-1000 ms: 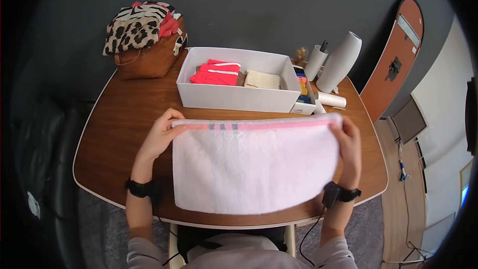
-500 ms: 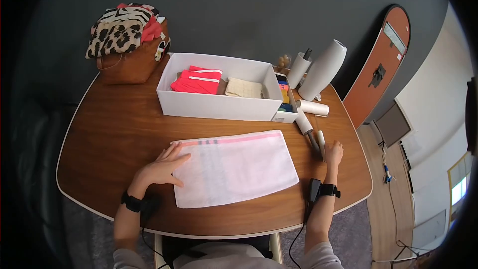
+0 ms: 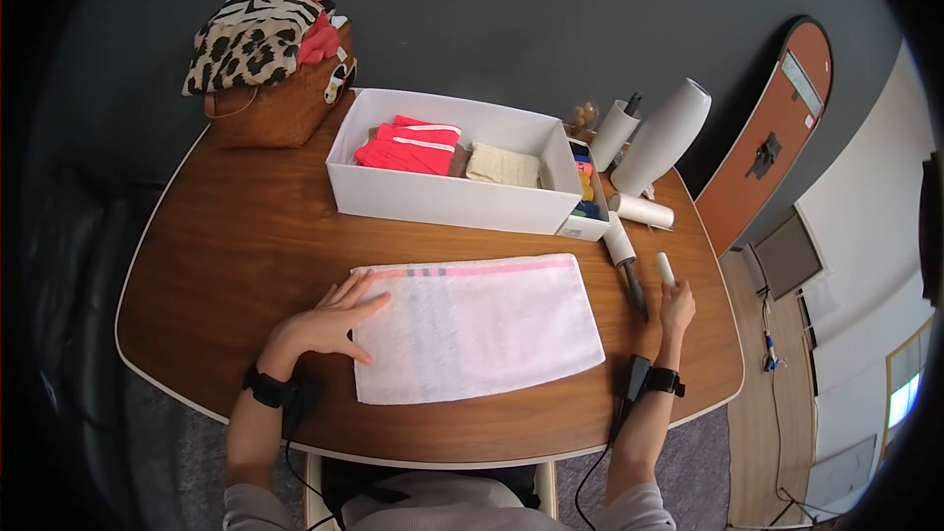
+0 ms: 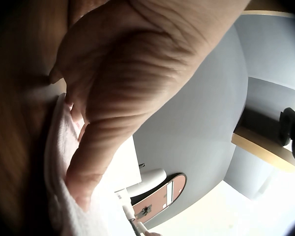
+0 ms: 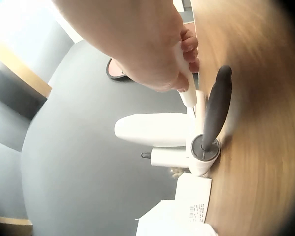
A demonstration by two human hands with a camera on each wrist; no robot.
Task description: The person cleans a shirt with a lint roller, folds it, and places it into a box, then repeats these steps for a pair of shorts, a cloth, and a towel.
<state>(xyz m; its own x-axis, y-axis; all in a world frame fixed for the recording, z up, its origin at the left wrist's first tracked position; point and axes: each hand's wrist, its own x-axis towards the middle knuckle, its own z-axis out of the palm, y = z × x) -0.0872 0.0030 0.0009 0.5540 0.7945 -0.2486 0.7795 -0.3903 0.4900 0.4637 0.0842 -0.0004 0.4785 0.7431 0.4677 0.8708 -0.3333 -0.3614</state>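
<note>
A white towel (image 3: 482, 329) with a pink band along its far edge lies flat on the wooden table. My left hand (image 3: 329, 326) rests spread on its left side, the thumb and fingertips on the cloth; the left wrist view shows the palm (image 4: 132, 73) low over the towel (image 4: 64, 147). Right of the towel, my right hand (image 3: 678, 307) grips a small white cylinder (image 3: 666, 268), also seen in the right wrist view (image 5: 189, 96) with the fingers curled round it. Beside that hand lies a lint roller with a dark handle (image 3: 636, 290).
A white box (image 3: 452, 202) with red and cream folded cloths stands behind the towel, a smaller box (image 3: 584, 227) at its right. Further right are a white roll (image 3: 644, 211) and a tall white vase (image 3: 661, 138). A brown bag (image 3: 270, 118) with patterned cloth stands back left.
The towel, earlier held up by both hands, now lies on the table. My left hand has settled on its left side; my right hand has moved right and taken hold of the white cylinder.
</note>
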